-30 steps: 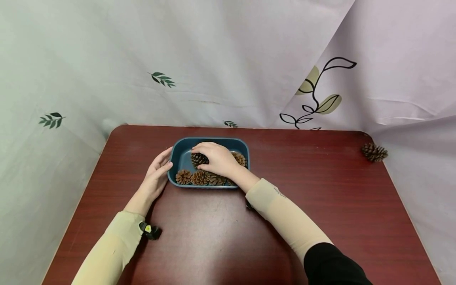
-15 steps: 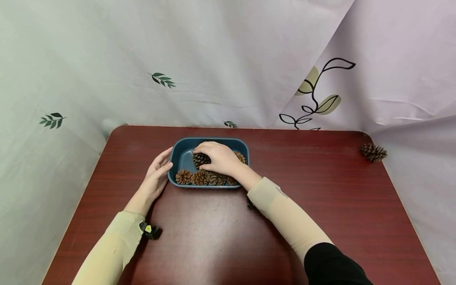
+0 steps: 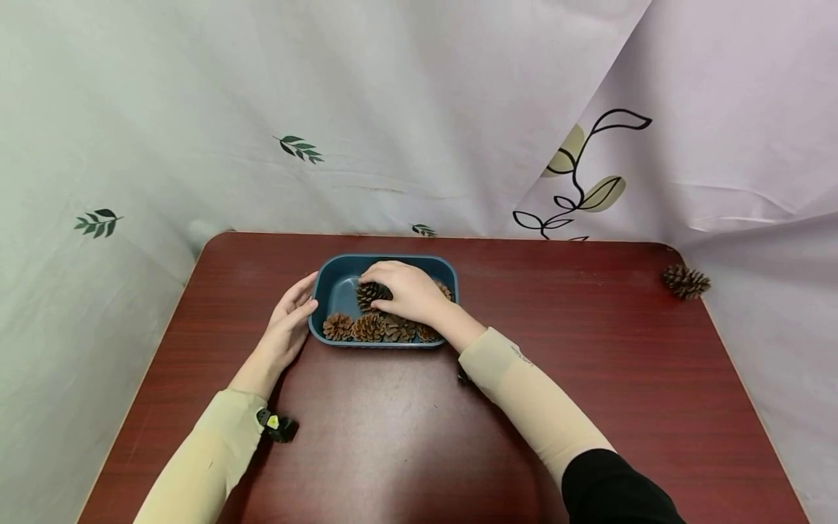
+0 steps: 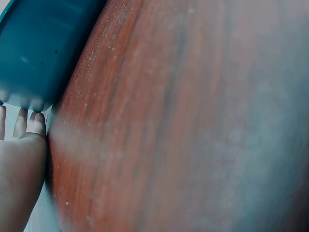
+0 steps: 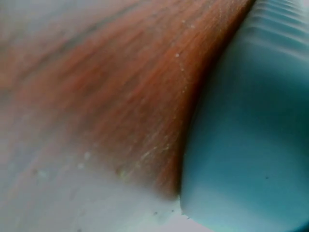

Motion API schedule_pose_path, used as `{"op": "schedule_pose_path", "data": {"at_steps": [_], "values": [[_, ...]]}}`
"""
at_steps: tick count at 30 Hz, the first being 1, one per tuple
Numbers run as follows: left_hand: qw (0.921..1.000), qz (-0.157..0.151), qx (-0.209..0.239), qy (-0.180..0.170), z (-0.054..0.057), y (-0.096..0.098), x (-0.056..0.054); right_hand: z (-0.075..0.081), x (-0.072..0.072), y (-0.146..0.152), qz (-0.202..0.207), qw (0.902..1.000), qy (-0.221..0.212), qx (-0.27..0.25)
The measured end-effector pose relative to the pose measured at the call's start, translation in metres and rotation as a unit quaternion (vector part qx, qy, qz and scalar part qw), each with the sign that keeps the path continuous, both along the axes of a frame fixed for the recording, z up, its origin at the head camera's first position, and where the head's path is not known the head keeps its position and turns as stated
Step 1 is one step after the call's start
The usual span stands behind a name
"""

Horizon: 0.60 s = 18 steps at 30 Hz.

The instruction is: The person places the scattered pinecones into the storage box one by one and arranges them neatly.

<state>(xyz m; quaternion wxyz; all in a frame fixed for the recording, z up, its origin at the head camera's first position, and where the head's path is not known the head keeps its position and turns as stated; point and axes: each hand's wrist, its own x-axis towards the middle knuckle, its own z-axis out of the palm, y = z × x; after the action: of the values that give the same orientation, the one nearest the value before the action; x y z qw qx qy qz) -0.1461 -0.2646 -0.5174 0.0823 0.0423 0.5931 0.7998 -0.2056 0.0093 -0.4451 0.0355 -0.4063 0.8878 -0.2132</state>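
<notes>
A dark blue-green plastic box (image 3: 336, 293) sits at the back middle of the table, pine cones inside. My right hand (image 3: 414, 291) reaches over the box and holds a pine cone (image 3: 374, 295) between fingers and thumb; in the right wrist view only the box wall (image 5: 246, 140) shows, hand and cone out of sight. Along the front wall lie several more pine cones (image 3: 369, 327), and others at the right end are partly covered by the hand. My left hand (image 3: 286, 324) rests fingertips and thumb against the box's left end, fingers fairly straight; the left wrist view shows fingertips (image 4: 38, 119) at the wall.
One more pine cone (image 3: 685, 282) lies at the table's far right corner, right at the edge. Behind the reddish-brown wooden table (image 3: 589, 349) hangs a pale curtain (image 3: 406, 109) with leaf prints.
My right hand has shifted slightly to the right inside the box, the held pine cone moving with it. The left hand stays in place against the box.
</notes>
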Motion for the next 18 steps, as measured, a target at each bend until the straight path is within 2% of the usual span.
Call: {"op": "schedule_pose_path", "data": {"at_steps": [18], "values": [[1.0000,0.000,0.002,0.003,0.0002,0.0002,0.0004,-0.0051,0.0049,0.0052,-0.012,0.9989,0.004,-0.045]]}}
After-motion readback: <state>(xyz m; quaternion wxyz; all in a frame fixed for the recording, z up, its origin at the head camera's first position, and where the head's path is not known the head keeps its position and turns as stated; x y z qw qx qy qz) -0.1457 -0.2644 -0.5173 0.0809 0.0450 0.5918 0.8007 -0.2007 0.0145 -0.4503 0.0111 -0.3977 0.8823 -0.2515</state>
